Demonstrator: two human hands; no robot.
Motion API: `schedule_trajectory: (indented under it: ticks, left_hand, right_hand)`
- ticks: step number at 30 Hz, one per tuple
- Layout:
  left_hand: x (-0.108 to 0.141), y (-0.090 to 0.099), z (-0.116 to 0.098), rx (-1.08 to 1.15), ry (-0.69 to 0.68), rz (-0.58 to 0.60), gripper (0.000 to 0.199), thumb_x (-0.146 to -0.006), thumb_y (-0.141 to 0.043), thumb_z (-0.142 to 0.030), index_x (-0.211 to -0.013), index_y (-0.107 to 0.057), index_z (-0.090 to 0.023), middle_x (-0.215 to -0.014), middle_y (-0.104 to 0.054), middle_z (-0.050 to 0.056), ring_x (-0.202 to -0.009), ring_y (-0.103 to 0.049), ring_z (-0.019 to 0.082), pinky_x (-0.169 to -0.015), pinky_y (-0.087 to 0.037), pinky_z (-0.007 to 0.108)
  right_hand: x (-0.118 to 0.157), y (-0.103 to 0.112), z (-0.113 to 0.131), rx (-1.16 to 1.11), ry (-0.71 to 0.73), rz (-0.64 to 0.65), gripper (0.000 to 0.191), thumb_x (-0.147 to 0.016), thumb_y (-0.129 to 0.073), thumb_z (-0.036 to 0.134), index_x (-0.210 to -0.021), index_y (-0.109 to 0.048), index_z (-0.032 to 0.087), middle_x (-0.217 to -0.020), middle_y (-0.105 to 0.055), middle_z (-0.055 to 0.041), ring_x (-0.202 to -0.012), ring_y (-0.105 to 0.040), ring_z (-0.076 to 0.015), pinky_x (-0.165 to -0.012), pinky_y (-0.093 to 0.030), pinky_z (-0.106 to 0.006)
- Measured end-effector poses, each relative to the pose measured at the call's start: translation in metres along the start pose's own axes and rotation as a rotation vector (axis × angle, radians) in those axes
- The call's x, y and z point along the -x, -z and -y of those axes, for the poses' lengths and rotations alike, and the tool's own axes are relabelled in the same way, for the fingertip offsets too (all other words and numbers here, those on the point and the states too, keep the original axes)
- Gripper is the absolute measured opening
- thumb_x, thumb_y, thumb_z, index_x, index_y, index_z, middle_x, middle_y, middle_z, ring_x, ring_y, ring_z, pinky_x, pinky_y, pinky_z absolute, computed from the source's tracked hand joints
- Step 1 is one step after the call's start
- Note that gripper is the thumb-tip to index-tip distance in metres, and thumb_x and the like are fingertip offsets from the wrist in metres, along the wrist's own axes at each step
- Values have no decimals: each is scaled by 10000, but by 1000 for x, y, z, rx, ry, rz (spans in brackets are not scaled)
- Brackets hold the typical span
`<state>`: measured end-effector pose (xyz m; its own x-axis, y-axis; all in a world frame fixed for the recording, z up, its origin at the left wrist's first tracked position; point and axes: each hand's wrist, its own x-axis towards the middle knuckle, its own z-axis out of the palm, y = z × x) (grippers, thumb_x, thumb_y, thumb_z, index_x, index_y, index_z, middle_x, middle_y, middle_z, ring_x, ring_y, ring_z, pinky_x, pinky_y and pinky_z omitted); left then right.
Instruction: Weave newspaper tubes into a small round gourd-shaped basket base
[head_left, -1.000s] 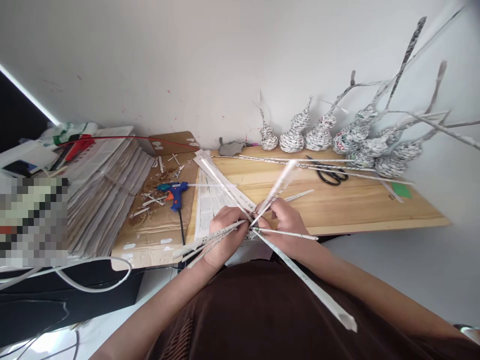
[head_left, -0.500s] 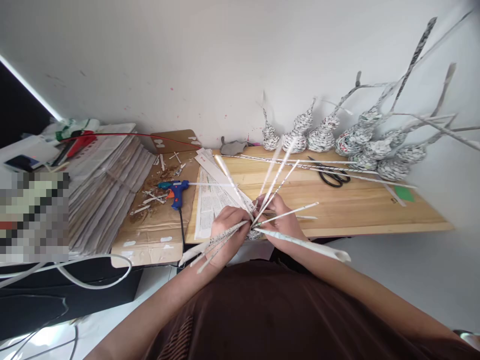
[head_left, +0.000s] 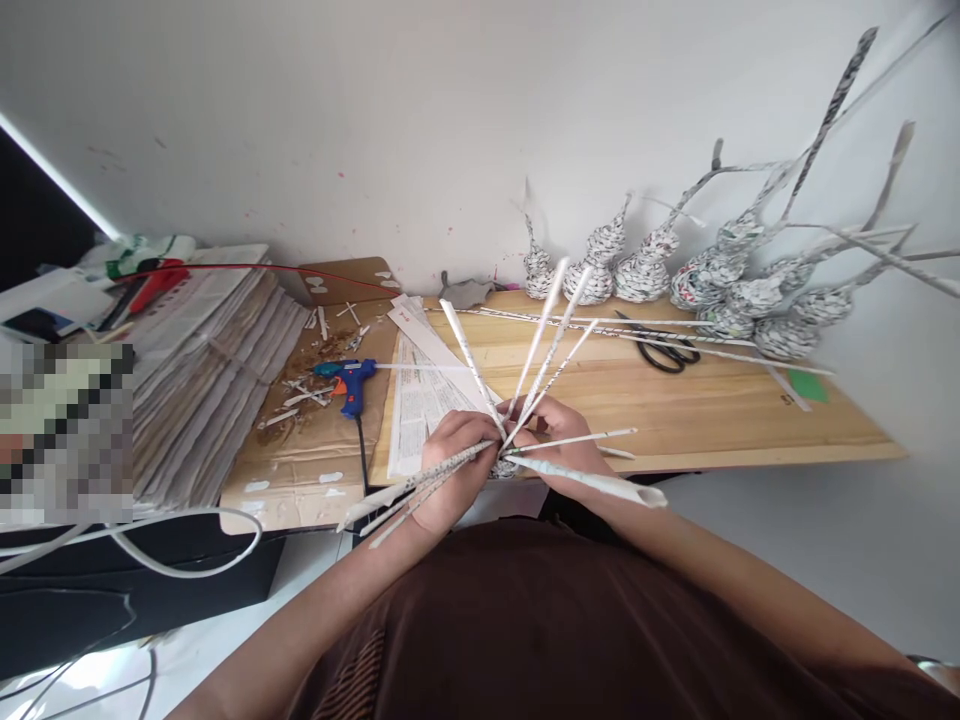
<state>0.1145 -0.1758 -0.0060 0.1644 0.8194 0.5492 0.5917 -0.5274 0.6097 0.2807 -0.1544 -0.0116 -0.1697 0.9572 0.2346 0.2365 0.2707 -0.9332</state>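
Note:
Near the table's front edge, both hands are closed around a small piece woven from rolled newspaper tubes (head_left: pixel 501 466). Its body is mostly hidden behind my fingers, and loose tubes (head_left: pixel 551 325) fan out from its top in several directions. My left hand (head_left: pixel 459 465) grips it from the left, with several tubes lying across its back toward the wrist. At the right side, my right hand (head_left: pixel 562 435) has its fingers bent at the base of the upright tubes. A wider, pale tube (head_left: pixel 592 478) crosses over the right wrist.
Several woven newspaper gourds (head_left: pixel 641 275) stand along the wall, long tubes sticking out at the right. Black scissors (head_left: pixel 664 352) and loose tubes lie before them. A blue glue gun (head_left: pixel 356 385) rests on cardboard (head_left: pixel 300 490) beside stacked newspapers (head_left: pixel 217 380). Paper strips (head_left: pixel 420 400) lie left of my hands.
One upright tube, blurred before, now leans up and right more sharply seen. The tubes over my left wrist and the wide tube at right have shifted a little leftward. Both hands keep their hold.

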Motion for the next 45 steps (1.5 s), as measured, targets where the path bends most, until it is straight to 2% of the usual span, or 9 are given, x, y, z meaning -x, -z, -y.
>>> schedule_trajectory:
  ticks: [2,7,12,17,25,29,32,37,45]
  left_hand:
    - [0,0,0,2,7,-9,127,-854,-642,-116,-770,-672,-207,-881,-714,21,-875,-658,151,-818,-523,278]
    - [0,1,2,4,-7,5,122,-863,-634,-116,-786,-664,-206,-884,-731,21,-862,-654,158,-819,-526,295]
    - [-1,1,2,2,-39,26,142,-861,-620,-91,-792,-661,-208,-890,-736,19,-857,-647,158,-810,-521,290]
    - [-2,1,1,17,-43,20,136,-860,-632,-100,-783,-660,-208,-875,-739,13,-850,-648,153,-801,-518,280]
    - [-4,-1,3,10,97,12,144,-816,-620,-68,-768,-652,-200,-801,-707,10,-810,-653,171,-772,-520,302]
    - [-4,-1,3,7,127,3,153,-805,-650,-84,-885,-696,-206,-833,-730,16,-827,-672,185,-788,-533,320]
    - [-3,0,4,30,97,14,141,-832,-633,-101,-837,-716,-214,-850,-736,24,-850,-680,185,-811,-543,323]
    - [-3,0,5,76,76,-21,134,-834,-641,-110,-802,-722,-211,-918,-732,37,-874,-681,173,-821,-549,307]
    - [-2,3,3,45,-48,29,149,-865,-617,-110,-853,-711,-225,-872,-737,22,-866,-667,168,-817,-543,307]
  right_hand:
    - [-1,1,1,55,-2,-17,170,-807,-652,222,-964,-717,212,-880,-723,-36,-762,-669,-173,-688,-543,-293]
    - [0,-1,6,-1,-44,-55,176,-865,-631,330,-943,-719,199,-793,-710,-31,-671,-659,-160,-592,-521,-261]
    - [-2,-1,8,-46,-60,-127,154,-844,-654,317,-931,-707,201,-814,-728,-28,-697,-672,-159,-632,-536,-264]
    - [-2,0,8,41,-65,-79,125,-819,-685,319,-856,-724,206,-723,-688,-5,-676,-656,-160,-620,-527,-260]
    - [5,8,8,147,160,-34,94,-856,-628,230,-900,-709,215,-963,-744,-66,-968,-680,-248,-870,-535,-394]
    - [5,16,15,213,285,39,129,-851,-599,180,-842,-719,225,-934,-760,-56,-953,-671,-263,-903,-505,-444]
    - [5,22,20,225,308,97,176,-878,-562,162,-878,-726,225,-953,-763,-58,-941,-676,-246,-885,-512,-418]
    - [6,29,23,297,218,72,218,-842,-567,118,-976,-708,217,-995,-748,-63,-940,-682,-234,-851,-528,-378]
    - [6,20,19,135,-2,36,69,-859,-622,253,-862,-683,220,-764,-733,-7,-668,-689,-169,-633,-543,-283]
